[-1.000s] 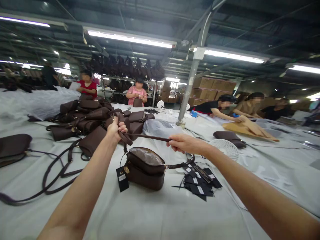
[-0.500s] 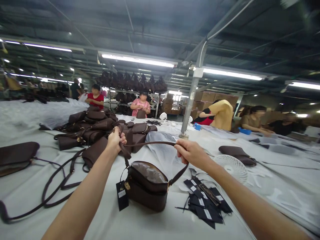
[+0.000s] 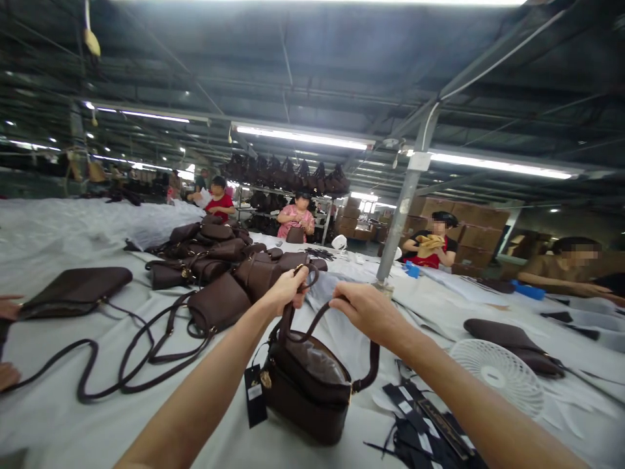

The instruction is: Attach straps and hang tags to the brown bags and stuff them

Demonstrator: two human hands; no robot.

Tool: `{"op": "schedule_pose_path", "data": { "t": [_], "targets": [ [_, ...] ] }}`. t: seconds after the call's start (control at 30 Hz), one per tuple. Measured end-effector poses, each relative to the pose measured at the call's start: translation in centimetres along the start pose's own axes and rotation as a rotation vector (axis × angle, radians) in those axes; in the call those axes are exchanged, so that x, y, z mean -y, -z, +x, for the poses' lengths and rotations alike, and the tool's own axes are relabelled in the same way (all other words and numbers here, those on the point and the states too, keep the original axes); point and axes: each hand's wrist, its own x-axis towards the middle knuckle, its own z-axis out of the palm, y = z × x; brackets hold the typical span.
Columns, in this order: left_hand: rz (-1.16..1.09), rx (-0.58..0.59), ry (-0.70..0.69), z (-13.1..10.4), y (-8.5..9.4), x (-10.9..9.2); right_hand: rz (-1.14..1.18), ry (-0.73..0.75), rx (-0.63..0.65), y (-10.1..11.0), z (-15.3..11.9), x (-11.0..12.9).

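An open dark brown bag [image 3: 310,384] sits on the white-covered table, with translucent lining or wrapping visible inside. Its brown strap [image 3: 374,365] rises from both ends into my hands. My left hand [image 3: 291,286] is closed on a looped part of the strap above the bag's left end. Up and to the right of the opening, my right hand [image 3: 364,306] grips another part, and the strap sags between the two hands. A black tag [image 3: 255,396] hangs at the bag's left side beside a gold-coloured charm [image 3: 265,380].
Brown bags [image 3: 219,251] are heaped behind left. Black tags [image 3: 415,433] and a white fan [image 3: 495,378] lie right. Another person's hands [image 3: 7,374] show at the left edge, near a flat bag [image 3: 81,291]. A metal post [image 3: 403,221] stands behind; people work beyond.
My hands have come closer together, and the strap between them has gone from nearly straight to sagging. The view has shifted left, and another person's hands have appeared at the left edge.
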Motion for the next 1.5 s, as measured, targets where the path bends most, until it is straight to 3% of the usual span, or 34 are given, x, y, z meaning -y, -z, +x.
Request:
{"op": "schedule_pose_path", "data": {
  "t": [0.1, 0.27, 0.4, 0.5, 0.6, 0.73, 0.87, 1.0, 1.17, 1.37, 1.5],
  "targets": [
    [0.028, 0.133, 0.021, -0.9, -0.7, 0.0, -0.2, -0.046, -0.108, -0.2, 1.1, -0.1],
    [0.219, 0.383, 0.076, -2.3, -0.7, -0.5, -0.217, -0.055, -0.094, -0.8, 1.5, -0.9],
    [0.396, 0.414, 0.046, -1.9, -0.8, -0.6, -0.18, 0.024, 0.018, -0.4, 0.9, -1.7],
    [0.444, 0.417, 0.058, -1.0, -1.4, -0.6, -0.248, 0.016, 0.019, -0.2, 0.3, -1.3],
    [0.504, 0.508, 0.128, -0.4, -1.9, -0.8, -0.332, 0.091, 0.001, -0.5, -0.1, -0.1],
    [0.574, 0.641, 0.182, -0.6, -1.8, -1.3, -0.481, 0.306, 0.096, -1.0, 0.1, 1.2],
    [0.557, 0.684, 0.177, -1.1, -1.2, -1.3, -0.577, 0.29, 0.146, -1.1, 0.2, 0.8],
    [0.547, 0.706, 0.129, -1.7, -0.5, -0.8, -0.62, 0.255, 0.208, -1.0, -0.3, -0.8],
    [0.525, 0.656, 0.052, -2.9, 0.2, 0.4, -0.65, 0.259, 0.166, -0.9, -0.9, -3.0],
    [0.239, 0.515, 0.307, -4.0, -1.8, 1.6, -0.572, 0.296, 0.163, -0.1, -0.6, -4.2],
    [0.223, 0.428, 0.356, -3.9, -2.2, 2.1, -0.442, 0.292, 0.161, 0.7, -1.0, -6.1]
  ]
}}
